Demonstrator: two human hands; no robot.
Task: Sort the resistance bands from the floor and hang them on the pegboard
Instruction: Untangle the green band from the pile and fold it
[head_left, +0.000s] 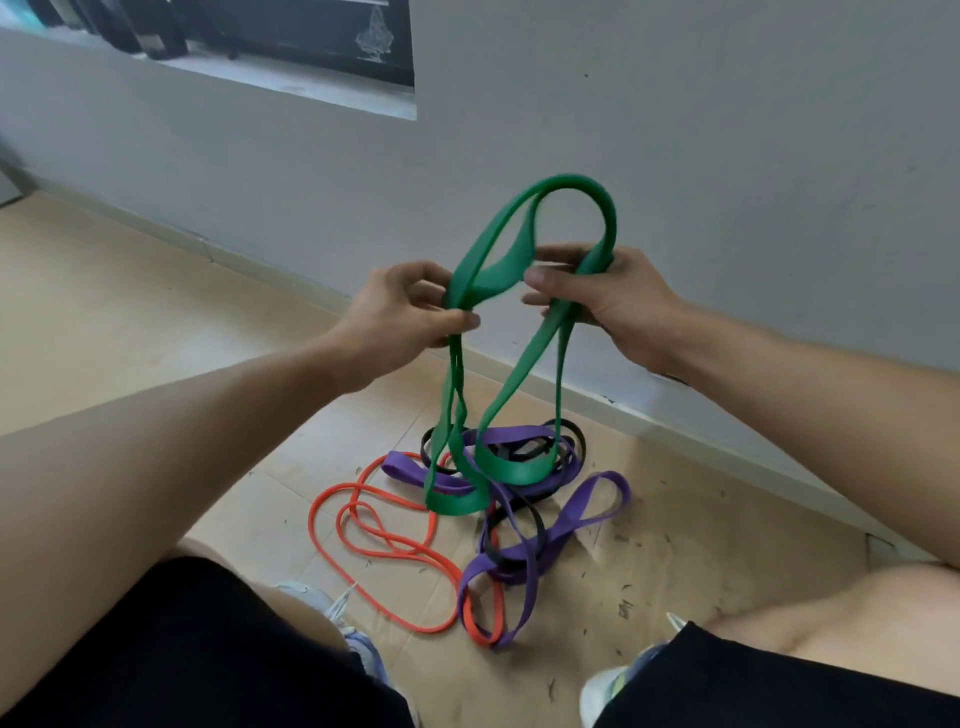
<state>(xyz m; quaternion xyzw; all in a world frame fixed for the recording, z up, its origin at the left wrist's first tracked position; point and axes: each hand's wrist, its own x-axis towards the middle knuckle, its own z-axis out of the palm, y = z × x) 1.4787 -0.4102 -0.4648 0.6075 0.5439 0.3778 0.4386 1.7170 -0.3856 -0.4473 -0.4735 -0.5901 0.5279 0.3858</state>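
1. I had the green band (519, 218) lifted at 12 o'clock, left hand (400, 317) fingers pinching its strands, right hand (602, 296) fingers curled round them, likely to separate it.
2. Purple bands (582, 506), orange band (363, 540) and black bands (519, 452) lay tangled on the floor (130, 322) at 6 o'clock.

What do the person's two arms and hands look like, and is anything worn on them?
Both forearms are bare: no sleeves reach into view, and no watch, bracelet or glove shows. The left hand and the right hand carry no visible rings, and their fingernails are short and unpainted. I see no markings on either arm.
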